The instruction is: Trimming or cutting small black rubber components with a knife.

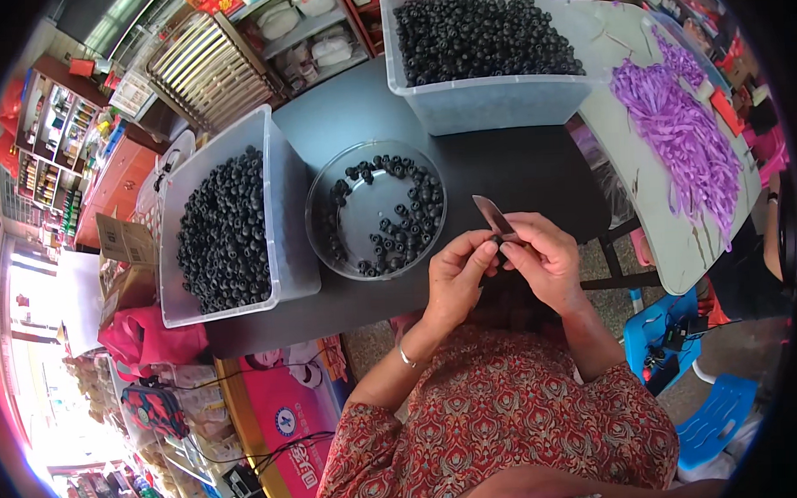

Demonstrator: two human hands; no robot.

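Both my hands meet over the near edge of the dark table. My left hand [459, 271] pinches a small round black piece [502, 240], mostly hidden by fingers; its exact kind cannot be told. A small knife [492, 214] is in my right hand [546, 260], its blade pointing up and left beside the piece. The right fingertips touch the left ones there. To the left stands a clear round bowl [362, 219] with similar black pieces spread along its sides. Many more fill a translucent tub [295, 244] at left and another tub [499, 105] at the back.
The dark table [519, 170] carries the bowl and tubs. At right, purple ribbon-like strips [680, 138] lie on a pale tabletop [657, 244]. Blue plastic stools [719, 420] stand below it. A pink bag [147, 337] and cardboard box [125, 258] are at left. Another person's arm [772, 227] shows at far right.
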